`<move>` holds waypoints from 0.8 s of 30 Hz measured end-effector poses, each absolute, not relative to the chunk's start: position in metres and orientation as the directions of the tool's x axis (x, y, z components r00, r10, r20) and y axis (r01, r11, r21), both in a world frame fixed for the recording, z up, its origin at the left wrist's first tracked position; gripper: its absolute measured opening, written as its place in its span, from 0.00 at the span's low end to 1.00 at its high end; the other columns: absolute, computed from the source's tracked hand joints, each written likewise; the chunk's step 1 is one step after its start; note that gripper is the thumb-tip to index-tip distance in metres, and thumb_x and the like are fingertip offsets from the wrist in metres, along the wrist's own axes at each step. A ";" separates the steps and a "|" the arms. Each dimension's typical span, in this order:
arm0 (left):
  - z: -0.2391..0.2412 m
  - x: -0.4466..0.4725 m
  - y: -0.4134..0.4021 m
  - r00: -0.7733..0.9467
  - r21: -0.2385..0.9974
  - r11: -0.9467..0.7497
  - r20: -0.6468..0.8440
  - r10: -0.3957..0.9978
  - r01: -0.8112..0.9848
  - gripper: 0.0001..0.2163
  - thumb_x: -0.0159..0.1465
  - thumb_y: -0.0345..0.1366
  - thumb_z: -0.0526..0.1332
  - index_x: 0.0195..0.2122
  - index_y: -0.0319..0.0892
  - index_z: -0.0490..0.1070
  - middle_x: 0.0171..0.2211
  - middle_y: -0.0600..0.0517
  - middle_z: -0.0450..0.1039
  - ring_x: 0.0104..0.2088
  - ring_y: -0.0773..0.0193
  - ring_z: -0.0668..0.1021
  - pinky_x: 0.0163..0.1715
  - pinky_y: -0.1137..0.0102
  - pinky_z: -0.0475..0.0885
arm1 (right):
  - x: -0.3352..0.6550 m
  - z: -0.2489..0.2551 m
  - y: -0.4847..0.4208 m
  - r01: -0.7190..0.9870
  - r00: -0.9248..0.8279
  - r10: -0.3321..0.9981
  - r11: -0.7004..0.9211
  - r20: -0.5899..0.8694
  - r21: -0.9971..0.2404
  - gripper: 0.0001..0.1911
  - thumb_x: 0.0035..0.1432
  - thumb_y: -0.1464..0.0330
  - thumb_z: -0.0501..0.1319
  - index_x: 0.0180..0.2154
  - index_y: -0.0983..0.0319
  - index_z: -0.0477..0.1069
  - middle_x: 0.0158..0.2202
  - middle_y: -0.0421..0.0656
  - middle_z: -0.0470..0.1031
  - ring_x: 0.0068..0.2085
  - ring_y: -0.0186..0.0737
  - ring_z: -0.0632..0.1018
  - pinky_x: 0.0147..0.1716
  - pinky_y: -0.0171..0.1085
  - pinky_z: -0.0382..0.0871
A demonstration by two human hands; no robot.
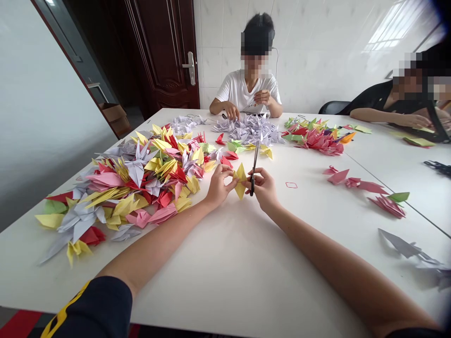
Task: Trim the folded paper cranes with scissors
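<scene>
Between my two hands is a yellow folded paper crane (pixel 240 180), held just above the white table. My left hand (pixel 219 187) pinches its left side with thumb and fingers. In my right hand (pixel 265 188) is a pair of black-handled scissors (pixel 256 159), blades pointing up and away from me. The right fingertips also reach the crane's right edge. Left of my hands spreads a big heap of paper cranes (pixel 141 176) in yellow, grey, red and pink.
Opposite, a person in a white shirt (pixel 246 91) handles a pile of grey cranes (pixel 252 129). Another person's arm (pixel 384 117) rests at the far right. Pink and green cranes (pixel 317 138) lie to the right, with pink stacks (pixel 387 205) and grey ones (pixel 412 249) nearer me.
</scene>
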State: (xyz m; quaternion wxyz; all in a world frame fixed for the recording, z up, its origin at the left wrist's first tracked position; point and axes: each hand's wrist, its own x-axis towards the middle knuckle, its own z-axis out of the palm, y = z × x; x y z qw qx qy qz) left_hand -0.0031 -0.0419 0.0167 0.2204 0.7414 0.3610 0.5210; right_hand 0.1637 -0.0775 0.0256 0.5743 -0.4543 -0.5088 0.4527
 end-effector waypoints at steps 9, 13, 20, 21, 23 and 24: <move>0.017 -0.005 -0.045 0.238 0.595 -0.686 0.657 0.715 0.419 0.12 0.66 0.45 0.62 0.33 0.42 0.74 0.42 0.46 0.69 0.46 0.57 0.74 0.49 0.62 0.68 | 0.163 0.027 -0.081 0.095 0.189 0.907 0.365 0.377 -0.926 0.21 0.47 0.64 0.70 0.40 0.55 0.63 0.34 0.38 0.74 0.38 0.40 0.76 0.35 0.38 0.72; 0.018 -0.003 -0.048 0.247 0.575 -0.689 0.661 0.709 0.442 0.12 0.66 0.46 0.61 0.34 0.43 0.74 0.42 0.46 0.69 0.46 0.56 0.74 0.50 0.61 0.67 | 0.160 0.027 -0.083 0.142 0.158 0.905 0.375 0.395 -0.916 0.20 0.47 0.64 0.70 0.39 0.56 0.63 0.31 0.37 0.73 0.36 0.39 0.76 0.36 0.38 0.71; 0.019 -0.001 -0.048 0.205 0.639 -0.671 0.649 0.733 0.376 0.13 0.65 0.48 0.62 0.32 0.43 0.74 0.41 0.47 0.68 0.45 0.57 0.74 0.49 0.63 0.69 | 0.161 0.028 -0.081 0.064 0.149 0.940 0.299 0.305 -0.952 0.22 0.46 0.58 0.71 0.38 0.55 0.62 0.30 0.37 0.73 0.31 0.39 0.75 0.30 0.38 0.71; 0.019 -0.001 -0.048 0.200 0.651 -0.667 0.645 0.738 0.362 0.13 0.65 0.48 0.63 0.32 0.43 0.74 0.40 0.47 0.68 0.45 0.57 0.74 0.49 0.63 0.70 | 0.161 0.028 -0.081 0.058 0.148 0.942 0.296 0.301 -0.954 0.22 0.45 0.58 0.71 0.38 0.55 0.62 0.30 0.36 0.73 0.31 0.38 0.75 0.29 0.38 0.71; 0.018 -0.001 -0.047 0.190 0.674 -0.657 0.635 0.749 0.339 0.13 0.64 0.48 0.63 0.32 0.43 0.75 0.40 0.47 0.68 0.45 0.57 0.74 0.49 0.63 0.70 | 0.161 0.027 -0.080 0.041 0.150 0.944 0.292 0.295 -0.956 0.23 0.45 0.58 0.71 0.37 0.55 0.62 0.29 0.36 0.72 0.30 0.37 0.75 0.28 0.37 0.71; 0.017 -0.001 -0.047 0.188 0.683 -0.651 0.628 0.755 0.331 0.13 0.64 0.48 0.64 0.32 0.43 0.75 0.40 0.47 0.68 0.45 0.57 0.74 0.50 0.63 0.70 | 0.161 0.026 -0.079 0.028 0.153 0.945 0.289 0.290 -0.957 0.23 0.44 0.58 0.71 0.37 0.55 0.62 0.29 0.36 0.72 0.29 0.37 0.74 0.27 0.36 0.70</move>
